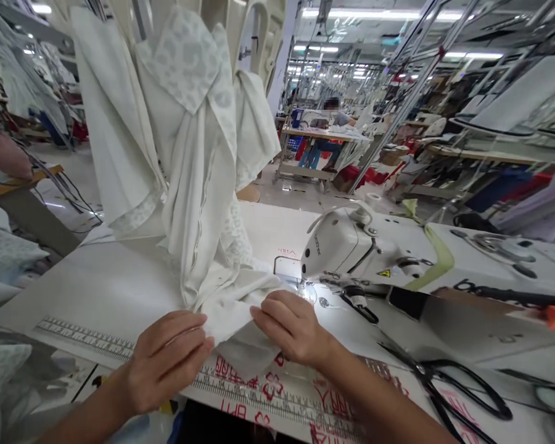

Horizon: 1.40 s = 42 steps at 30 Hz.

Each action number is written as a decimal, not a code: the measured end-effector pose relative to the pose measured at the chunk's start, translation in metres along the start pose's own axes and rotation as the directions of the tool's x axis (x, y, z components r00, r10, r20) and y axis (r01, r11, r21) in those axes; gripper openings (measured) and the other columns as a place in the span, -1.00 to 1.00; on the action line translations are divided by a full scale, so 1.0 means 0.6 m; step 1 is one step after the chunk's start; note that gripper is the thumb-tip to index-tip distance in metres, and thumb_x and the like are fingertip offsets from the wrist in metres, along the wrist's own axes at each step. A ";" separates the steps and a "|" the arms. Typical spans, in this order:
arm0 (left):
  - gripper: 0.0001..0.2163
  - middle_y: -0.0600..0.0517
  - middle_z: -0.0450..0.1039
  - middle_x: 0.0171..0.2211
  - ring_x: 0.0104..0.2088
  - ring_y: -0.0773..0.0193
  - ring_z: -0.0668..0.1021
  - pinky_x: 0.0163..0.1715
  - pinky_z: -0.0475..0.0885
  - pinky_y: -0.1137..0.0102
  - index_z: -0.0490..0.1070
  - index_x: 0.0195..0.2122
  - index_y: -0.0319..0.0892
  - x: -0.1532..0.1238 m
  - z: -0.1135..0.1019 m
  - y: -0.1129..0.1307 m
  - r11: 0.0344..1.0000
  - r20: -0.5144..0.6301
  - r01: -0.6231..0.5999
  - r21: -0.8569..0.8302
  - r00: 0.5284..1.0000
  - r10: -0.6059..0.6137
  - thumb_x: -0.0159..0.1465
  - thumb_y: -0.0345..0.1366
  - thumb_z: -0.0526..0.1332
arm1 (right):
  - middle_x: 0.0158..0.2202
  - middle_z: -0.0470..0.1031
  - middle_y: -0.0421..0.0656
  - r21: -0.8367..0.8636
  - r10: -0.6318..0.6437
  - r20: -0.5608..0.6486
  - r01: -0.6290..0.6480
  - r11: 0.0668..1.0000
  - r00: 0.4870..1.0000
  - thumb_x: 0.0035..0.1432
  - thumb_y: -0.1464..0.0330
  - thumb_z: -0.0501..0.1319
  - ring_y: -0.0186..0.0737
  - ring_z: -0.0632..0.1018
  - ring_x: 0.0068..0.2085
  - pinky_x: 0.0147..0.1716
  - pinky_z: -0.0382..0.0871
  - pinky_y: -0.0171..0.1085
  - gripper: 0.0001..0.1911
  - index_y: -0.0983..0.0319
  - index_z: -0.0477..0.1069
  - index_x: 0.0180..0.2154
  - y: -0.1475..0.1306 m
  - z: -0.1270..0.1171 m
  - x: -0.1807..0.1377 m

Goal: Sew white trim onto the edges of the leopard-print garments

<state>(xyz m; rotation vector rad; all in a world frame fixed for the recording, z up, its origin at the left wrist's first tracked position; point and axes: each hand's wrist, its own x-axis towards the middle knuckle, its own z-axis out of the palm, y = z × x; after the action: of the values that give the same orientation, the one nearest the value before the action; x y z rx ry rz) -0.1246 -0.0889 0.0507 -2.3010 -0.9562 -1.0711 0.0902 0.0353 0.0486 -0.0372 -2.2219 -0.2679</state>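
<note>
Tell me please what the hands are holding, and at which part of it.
The left hand and the right hand hold a white cloth by its near edge, with the fingers on the fold, in front of the sewing machine.

A yellow warning triangle [383, 272] marks the sewing machine [337, 243]; other lettering is blurred.

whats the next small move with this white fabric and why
I'd probably ease the folded white fabric a little toward the needle of the sewing machine, because the left hand and right hand both have its edge on the table just short of the lit needle area.
</note>
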 end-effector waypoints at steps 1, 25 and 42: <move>-0.82 0.00 0.53 -0.38 -0.13 0.21 0.50 -0.10 0.49 0.35 0.50 -0.35 -0.24 -0.007 0.001 0.004 0.997 -0.011 -0.043 0.062 0.999 0.043 0.08 -0.63 0.29 | -0.52 0.37 -0.18 0.021 -0.027 -0.026 0.028 0.999 0.999 0.04 0.62 0.23 -0.25 0.41 -0.40 -0.49 0.31 -0.28 -0.84 0.28 0.34 -0.43 0.002 0.003 0.001; -0.86 0.02 0.41 -0.37 -0.29 0.29 0.47 -0.31 0.38 0.42 0.46 -0.30 -0.15 0.014 0.032 0.014 0.417 0.290 0.597 -0.685 0.749 -0.595 0.22 -0.52 0.21 | -0.40 0.42 -0.09 0.563 0.345 0.217 -0.406 0.720 0.913 0.15 0.49 0.19 -0.33 0.41 -0.35 -0.38 0.34 -0.35 -0.91 0.35 0.42 -0.26 -0.056 0.000 0.035; -0.85 0.02 0.40 -0.39 -0.24 0.22 0.44 -0.27 0.38 0.32 0.38 -0.31 -0.16 0.039 0.021 0.002 0.644 0.216 0.469 -0.604 0.874 -0.434 0.19 -0.55 0.23 | -0.39 0.43 -0.10 0.505 0.327 0.183 -0.374 0.778 0.927 0.19 0.49 0.14 -0.31 0.39 -0.35 -0.40 0.33 -0.32 -0.91 0.33 0.41 -0.25 -0.055 -0.008 0.036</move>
<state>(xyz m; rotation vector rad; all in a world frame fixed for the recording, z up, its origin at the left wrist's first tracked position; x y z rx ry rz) -0.1066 -0.0727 0.0614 -2.6921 -1.4144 -1.7968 0.0765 0.0007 0.0621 -0.1632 -2.2457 0.5757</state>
